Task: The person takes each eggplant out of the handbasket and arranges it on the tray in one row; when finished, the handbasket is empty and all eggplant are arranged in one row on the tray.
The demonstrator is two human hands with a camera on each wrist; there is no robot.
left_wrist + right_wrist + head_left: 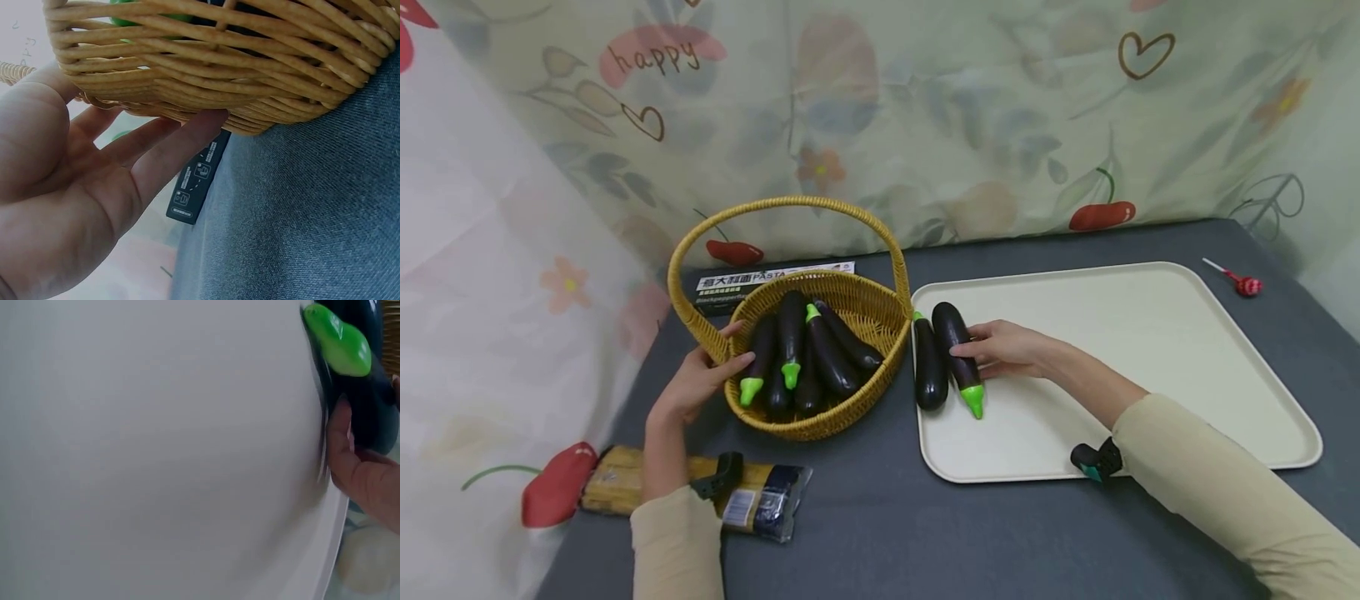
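Observation:
A wicker basket with a tall handle holds several dark purple eggplants with green caps. At its left side my left hand grips the rim, the thumb over the edge and the fingers against the outside of the weave. On the left end of a cream tray, my right hand holds an eggplant between thumb and fingers, its green cap toward me. Just left of it lies another eggplant, along the tray's edge. Whether the held eggplant touches the tray, I cannot tell.
Behind the basket lies a black pasta box. A bag of long pasta is under my left forearm. Beyond the tray's right side sits a red lollipop. Printed cloth hangs along the back of the grey table.

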